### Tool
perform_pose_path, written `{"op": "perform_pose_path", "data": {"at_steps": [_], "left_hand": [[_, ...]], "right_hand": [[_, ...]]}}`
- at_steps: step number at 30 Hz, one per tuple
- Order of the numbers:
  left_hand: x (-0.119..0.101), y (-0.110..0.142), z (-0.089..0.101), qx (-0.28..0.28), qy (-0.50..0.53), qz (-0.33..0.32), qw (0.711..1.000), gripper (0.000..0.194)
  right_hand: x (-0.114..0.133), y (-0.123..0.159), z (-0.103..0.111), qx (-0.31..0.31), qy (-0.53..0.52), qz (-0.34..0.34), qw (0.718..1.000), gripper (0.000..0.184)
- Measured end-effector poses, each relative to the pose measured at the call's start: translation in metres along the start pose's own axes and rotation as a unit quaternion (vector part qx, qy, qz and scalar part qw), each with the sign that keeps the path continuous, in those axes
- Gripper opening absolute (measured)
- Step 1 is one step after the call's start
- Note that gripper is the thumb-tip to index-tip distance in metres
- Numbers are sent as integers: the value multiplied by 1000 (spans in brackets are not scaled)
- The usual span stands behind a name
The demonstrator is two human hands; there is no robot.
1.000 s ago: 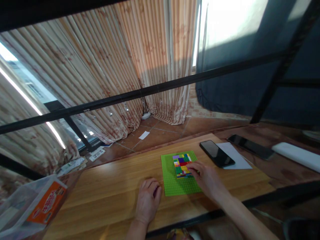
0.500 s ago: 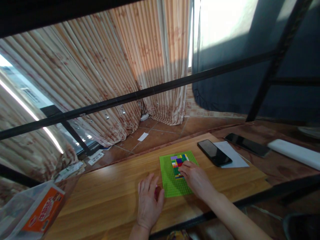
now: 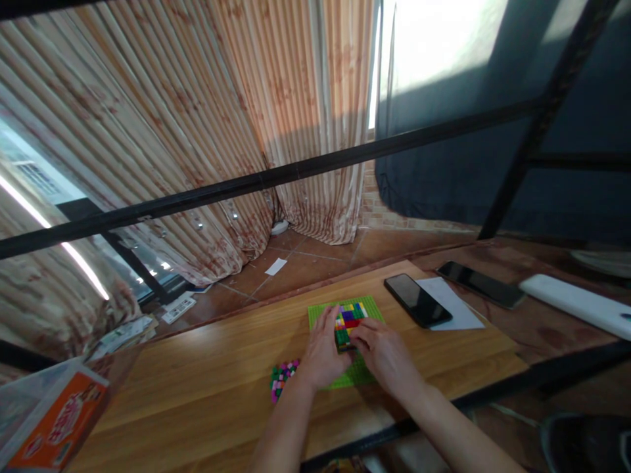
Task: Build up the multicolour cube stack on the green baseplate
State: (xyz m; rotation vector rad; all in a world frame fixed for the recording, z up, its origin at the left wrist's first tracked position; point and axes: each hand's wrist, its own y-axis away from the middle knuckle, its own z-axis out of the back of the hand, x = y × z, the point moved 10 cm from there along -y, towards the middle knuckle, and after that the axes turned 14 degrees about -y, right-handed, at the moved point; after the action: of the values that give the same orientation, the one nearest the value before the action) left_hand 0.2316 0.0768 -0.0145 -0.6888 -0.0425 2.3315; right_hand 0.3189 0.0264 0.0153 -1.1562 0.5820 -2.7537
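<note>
A green studded baseplate (image 3: 365,307) lies on the wooden table (image 3: 207,374), with a block of coloured bricks (image 3: 349,318) built on it. My left hand (image 3: 323,353) rests on the plate's left part, fingers stretched out toward the brick block. My right hand (image 3: 382,353) lies on the plate just right of it, fingertips pressed against the near edge of the brick block. A small cluster of pink and mixed-colour bricks (image 3: 280,379) lies on the table left of my left wrist.
A black phone (image 3: 417,299) lies on a white sheet (image 3: 456,309) right of the plate. A second phone (image 3: 480,284) and a white bar (image 3: 576,305) lie farther right. An orange box in a clear container (image 3: 46,420) stands at the left. A black rail (image 3: 296,174) crosses above.
My left hand left the loose bricks, now uncovered, and moved right onto the green plate beside the brick block. My right hand stayed at the block.
</note>
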Motion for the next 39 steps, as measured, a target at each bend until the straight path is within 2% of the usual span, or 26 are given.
{"op": "perform_pose_path", "data": {"at_steps": [4,11,14,16,18,20,21,23,25,27,28,30,32,34,39], "left_hand": [[3,-2,-5,-11,42,-8,999,71],[6,1,-3,-51,46,15,998,67],[5,2,-4,-57,44,33,997,68],[2,6,-1,-55,36,48,997,74],[-3,15,8,-58,20,55,997,82],[-5,34,25,-79,-2,56,995,81],[-1,47,35,-97,-16,66,993,77],[23,82,56,-154,-45,122,980,66],[56,125,78,-228,-95,179,952,56],[89,165,93,-284,-152,222,920,49],[103,182,97,-303,-175,242,905,45],[125,201,99,-296,-219,274,888,40],[134,207,98,-277,-249,298,879,37],[133,202,96,-255,-273,308,875,36],[117,189,91,-221,-313,304,872,33]], "right_hand": [[1,2,-5,1,23,20,1000,22],[-7,7,-8,-19,-20,14,1000,24],[-12,9,-1,-33,-82,0,996,23],[-13,9,13,-68,-121,0,990,22],[-16,9,34,-126,-153,-11,980,23],[-23,10,52,-182,-188,-35,965,23],[-25,10,57,-198,-205,-46,957,23],[-22,9,58,-202,-225,-56,951,24],[-8,8,47,-166,-224,-38,960,24],[16,9,23,-93,-204,1,975,24],[28,11,8,-49,-190,21,980,25],[49,17,-23,36,-155,47,986,27],[58,22,-51,97,-117,45,987,29],[58,24,-72,133,-84,27,987,28],[54,19,-100,155,-63,8,986,26]]}}
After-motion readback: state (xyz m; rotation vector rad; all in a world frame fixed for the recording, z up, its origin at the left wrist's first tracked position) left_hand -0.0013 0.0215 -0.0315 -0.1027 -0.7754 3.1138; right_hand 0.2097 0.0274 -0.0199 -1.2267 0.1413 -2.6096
